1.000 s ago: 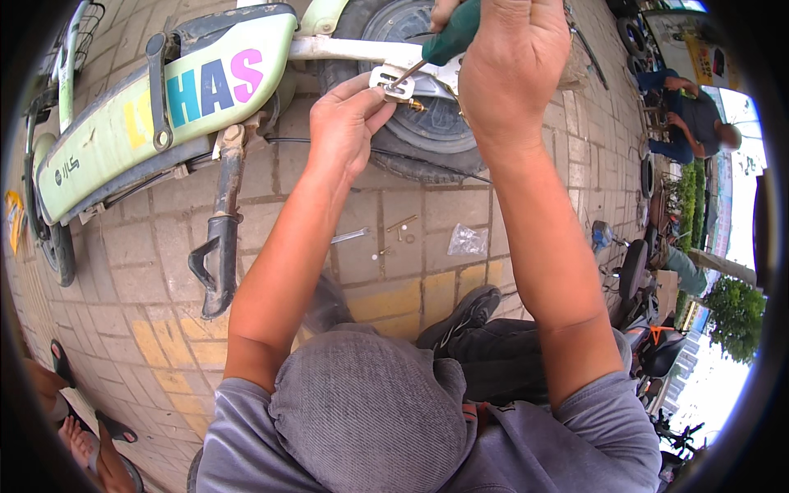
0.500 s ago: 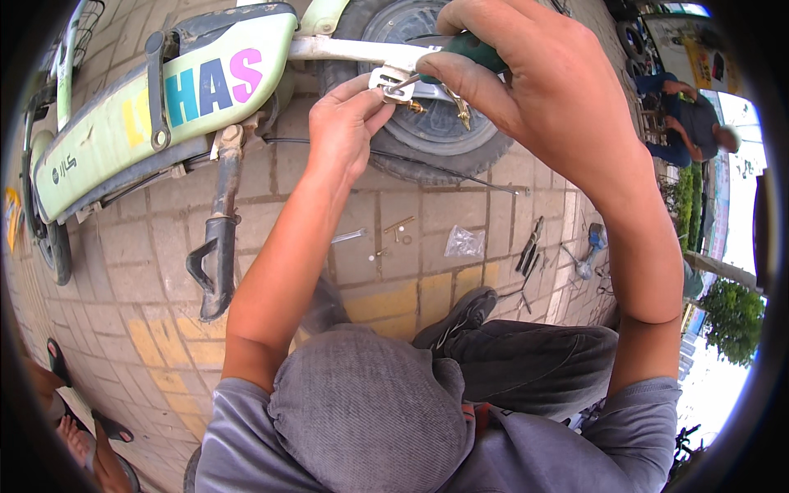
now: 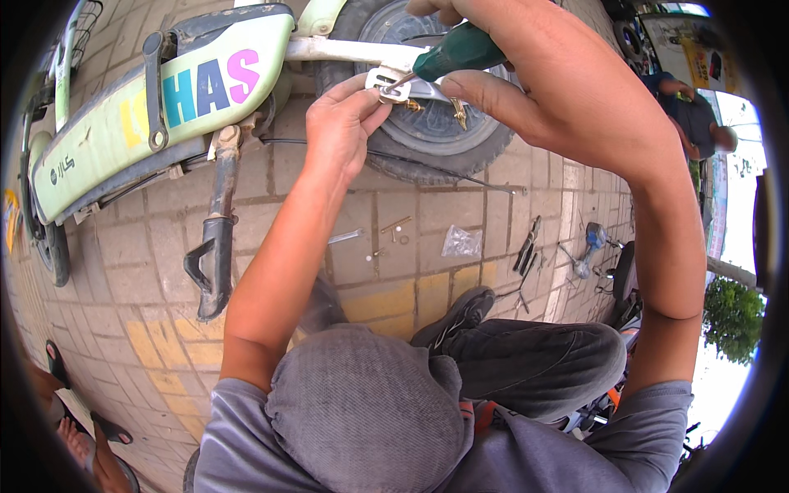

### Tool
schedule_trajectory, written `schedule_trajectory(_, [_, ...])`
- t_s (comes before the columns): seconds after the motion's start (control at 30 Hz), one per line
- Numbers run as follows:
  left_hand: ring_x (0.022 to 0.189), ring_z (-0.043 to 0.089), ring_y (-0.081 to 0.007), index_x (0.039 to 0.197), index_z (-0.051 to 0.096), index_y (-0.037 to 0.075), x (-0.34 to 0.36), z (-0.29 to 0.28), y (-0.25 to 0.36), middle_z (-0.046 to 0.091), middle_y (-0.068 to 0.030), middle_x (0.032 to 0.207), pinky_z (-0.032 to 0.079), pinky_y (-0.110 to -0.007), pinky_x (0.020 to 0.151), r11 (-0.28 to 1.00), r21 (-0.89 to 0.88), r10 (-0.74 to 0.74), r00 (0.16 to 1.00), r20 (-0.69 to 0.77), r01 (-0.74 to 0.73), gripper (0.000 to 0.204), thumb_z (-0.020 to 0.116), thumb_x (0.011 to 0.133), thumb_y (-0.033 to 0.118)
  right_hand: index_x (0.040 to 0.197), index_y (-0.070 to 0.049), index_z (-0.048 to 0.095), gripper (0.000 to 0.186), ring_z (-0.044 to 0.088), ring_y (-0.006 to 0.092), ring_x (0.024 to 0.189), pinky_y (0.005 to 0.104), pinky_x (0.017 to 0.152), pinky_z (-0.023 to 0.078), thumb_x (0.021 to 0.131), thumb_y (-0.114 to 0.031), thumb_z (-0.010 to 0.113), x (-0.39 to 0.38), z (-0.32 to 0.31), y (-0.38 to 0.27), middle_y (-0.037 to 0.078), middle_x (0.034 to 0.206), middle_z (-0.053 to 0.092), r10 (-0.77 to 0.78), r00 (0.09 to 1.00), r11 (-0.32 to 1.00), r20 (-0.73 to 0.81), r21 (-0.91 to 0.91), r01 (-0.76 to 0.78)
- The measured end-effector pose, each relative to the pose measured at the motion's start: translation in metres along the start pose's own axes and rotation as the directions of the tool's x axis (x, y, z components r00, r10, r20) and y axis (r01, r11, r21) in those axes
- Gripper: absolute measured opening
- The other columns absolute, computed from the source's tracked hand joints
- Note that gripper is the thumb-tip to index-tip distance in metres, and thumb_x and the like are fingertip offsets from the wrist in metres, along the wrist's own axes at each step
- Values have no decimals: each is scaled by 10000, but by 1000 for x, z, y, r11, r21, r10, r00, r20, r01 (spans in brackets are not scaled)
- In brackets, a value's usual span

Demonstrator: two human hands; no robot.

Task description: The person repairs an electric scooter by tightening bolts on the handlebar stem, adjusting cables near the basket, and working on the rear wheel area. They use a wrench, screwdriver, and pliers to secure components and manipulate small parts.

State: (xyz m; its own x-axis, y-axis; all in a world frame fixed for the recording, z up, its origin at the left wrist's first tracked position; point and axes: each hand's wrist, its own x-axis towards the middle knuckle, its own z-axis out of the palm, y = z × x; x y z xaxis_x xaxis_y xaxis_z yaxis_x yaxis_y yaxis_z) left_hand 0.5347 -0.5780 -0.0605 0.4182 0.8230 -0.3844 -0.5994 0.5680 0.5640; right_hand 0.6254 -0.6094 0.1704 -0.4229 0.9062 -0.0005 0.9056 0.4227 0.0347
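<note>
Between the thumb and fingertips of my left hand is a small white slotted plate, held beside the rear wheel. A brass-coloured fitting sticks out under the plate. My right hand is curled around a green-handled screwdriver, its thumb off the handle and the handle's end against the palm. The screwdriver's shaft slants down to the plate's slots; its exact tip is hard to make out. A white frame arm runs just behind, and another brass piece hangs by the wheel.
The pale green bike body fills the left, with a black-footed stand. On the paving lie a wrench, small metal parts, a clear plastic bag, pliers and a blue tool. A black cable crosses below the wheel.
My right thumb has come off the screwdriver handle and the fingers have loosened, so more of the green handle shows. The right forearm has swung slightly right. My left hand barely moved.
</note>
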Motion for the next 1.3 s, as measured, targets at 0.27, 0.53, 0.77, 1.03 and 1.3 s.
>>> schedule_trajectory(0.27, [1010, 616, -224, 1155, 541, -86, 0, 2, -2, 623, -139, 1078, 482, -361, 940, 1000, 0, -4, 1000, -1, 4, 286, 531, 880, -5, 1024, -27, 527, 276, 605, 368, 716, 419, 613, 497, 831, -194, 632, -4, 8, 13, 149, 818, 589, -21, 997, 994, -73, 101, 29])
schedule_trajectory(0.53, [1012, 620, -230, 1147, 544, -82, 0, 0, -2, 627, -143, 1081, 485, -368, 940, 1000, -12, -8, 1000, 22, 8, 287, 541, 872, 3, 989, -33, 517, 261, 595, 381, 663, 437, 570, 481, 843, -221, 624, 0, 4, 25, 161, 802, 601, -15, 1000, 1000, 3, -10, 15])
schedule_trajectory(0.77, [981, 626, -204, 1149, 553, -93, 1, -1, -2, 629, -140, 1080, 508, -322, 894, 1000, -8, -2, 1000, 19, 2, 295, 522, 865, -19, 1184, -27, 466, 433, 595, 385, 841, 426, 697, 490, 815, -173, 640, -4, 0, 37, 207, 933, 563, -4, 985, 999, 175, 46, -5])
schedule_trajectory(1.03, [1006, 622, -218, 1147, 556, -71, 1, -3, -3, 634, -129, 1076, 490, -356, 933, 1000, -18, -8, 1000, 22, 9, 286, 547, 872, 8, 1096, -4, 485, 370, 593, 377, 802, 418, 675, 496, 825, -202, 640, -2, -14, 23, 194, 913, 561, -103, 986, 983, 133, 167, 80])
schedule_trajectory(1.3, [989, 628, -215, 1170, 539, -91, -2, 2, 2, 623, -149, 1095, 511, -319, 893, 1000, -23, 2, 1000, 26, -1, 314, 510, 868, -13, 912, 6, 517, 256, 589, 371, 685, 443, 599, 480, 835, -214, 625, -7, 6, 31, 167, 804, 570, -152, 988, 979, -29, 131, 154])
